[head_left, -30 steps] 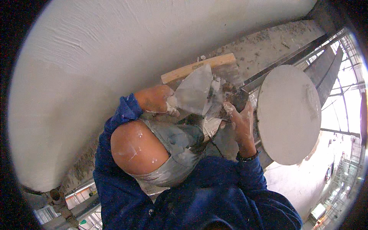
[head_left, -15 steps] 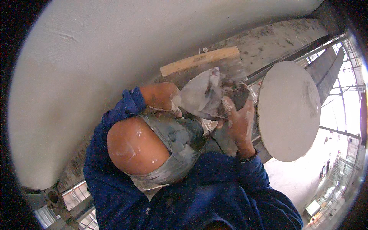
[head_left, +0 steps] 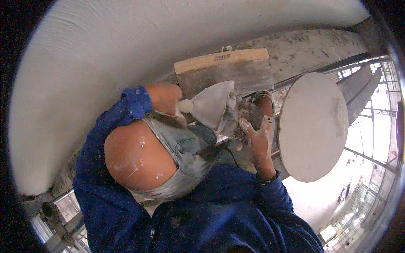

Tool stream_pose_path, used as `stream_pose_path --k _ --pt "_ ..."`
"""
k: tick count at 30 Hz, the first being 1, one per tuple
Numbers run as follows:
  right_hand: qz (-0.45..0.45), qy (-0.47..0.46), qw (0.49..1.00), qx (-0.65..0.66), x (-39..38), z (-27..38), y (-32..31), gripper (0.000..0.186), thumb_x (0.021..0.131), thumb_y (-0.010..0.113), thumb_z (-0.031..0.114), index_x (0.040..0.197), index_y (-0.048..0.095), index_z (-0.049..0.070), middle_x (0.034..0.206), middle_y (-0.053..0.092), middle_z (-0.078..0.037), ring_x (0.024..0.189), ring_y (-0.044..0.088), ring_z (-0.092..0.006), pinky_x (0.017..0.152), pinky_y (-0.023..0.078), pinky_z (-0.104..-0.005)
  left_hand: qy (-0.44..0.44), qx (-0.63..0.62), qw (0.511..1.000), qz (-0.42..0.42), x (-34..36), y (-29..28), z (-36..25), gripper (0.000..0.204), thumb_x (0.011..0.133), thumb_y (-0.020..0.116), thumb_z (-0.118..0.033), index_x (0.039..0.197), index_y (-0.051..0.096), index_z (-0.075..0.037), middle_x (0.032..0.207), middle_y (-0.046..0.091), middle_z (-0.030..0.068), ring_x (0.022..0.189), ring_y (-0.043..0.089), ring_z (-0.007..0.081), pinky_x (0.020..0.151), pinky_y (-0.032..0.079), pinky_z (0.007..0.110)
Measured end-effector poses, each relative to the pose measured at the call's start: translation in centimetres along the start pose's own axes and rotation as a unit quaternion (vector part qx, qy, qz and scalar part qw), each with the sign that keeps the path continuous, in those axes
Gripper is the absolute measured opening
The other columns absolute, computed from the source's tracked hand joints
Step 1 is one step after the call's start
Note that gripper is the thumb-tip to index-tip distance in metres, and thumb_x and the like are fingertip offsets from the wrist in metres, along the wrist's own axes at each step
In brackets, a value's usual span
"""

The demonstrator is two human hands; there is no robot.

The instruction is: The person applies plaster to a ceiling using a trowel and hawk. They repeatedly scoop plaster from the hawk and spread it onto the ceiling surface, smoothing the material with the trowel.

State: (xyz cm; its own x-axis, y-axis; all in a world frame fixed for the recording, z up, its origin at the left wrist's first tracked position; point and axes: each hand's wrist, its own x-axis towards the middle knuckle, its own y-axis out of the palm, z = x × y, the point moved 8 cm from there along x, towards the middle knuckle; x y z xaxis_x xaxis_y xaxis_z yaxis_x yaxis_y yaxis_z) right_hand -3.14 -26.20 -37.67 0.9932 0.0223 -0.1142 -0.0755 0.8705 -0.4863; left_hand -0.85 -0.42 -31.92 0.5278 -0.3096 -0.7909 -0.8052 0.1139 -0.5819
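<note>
Head view: the left hand grips the putty knife by its handle, just below the wide trowel. The right hand clasps a second blade, touching the knife, right of it.

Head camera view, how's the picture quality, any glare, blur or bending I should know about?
In the head view the fisheye bends the wooden-backed trowel and leaves black corners; daylight through the scaffolding at right is washed out; the left hand holding the putty knife and the right hand look sharp enough.
</note>
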Motion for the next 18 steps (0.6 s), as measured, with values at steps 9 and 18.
stream_pose_path --k 9,18 --pt "0.118 0.11 0.98 0.113 0.1 1.0 1.8 0.044 0.075 0.068 0.031 0.094 0.06 -0.008 0.084 0.064 -0.018 0.07 0.062 -0.0256 0.068 0.049 -0.0364 -0.077 -0.001 0.994 -0.083 -0.9 1.8 4.9 0.042 0.06 0.073 -0.032 0.088 0.066 -0.002 0.084 0.065 0.018 0.077 0.063 0.0347 0.07 0.051 0.042" --pt "0.149 0.097 0.977 0.121 0.9 4.5 1.4 0.037 0.08 0.063 0.027 0.104 0.062 -0.001 0.09 0.066 -0.014 0.079 0.063 -0.0227 0.073 0.048 -0.033 -0.151 0.049 0.986 -0.042 -0.8 -0.2 2.7 0.033 0.06 0.067 -0.026 0.081 0.066 0.0 0.079 0.064 0.0213 0.074 0.063 0.0356 0.068 0.051 0.043"
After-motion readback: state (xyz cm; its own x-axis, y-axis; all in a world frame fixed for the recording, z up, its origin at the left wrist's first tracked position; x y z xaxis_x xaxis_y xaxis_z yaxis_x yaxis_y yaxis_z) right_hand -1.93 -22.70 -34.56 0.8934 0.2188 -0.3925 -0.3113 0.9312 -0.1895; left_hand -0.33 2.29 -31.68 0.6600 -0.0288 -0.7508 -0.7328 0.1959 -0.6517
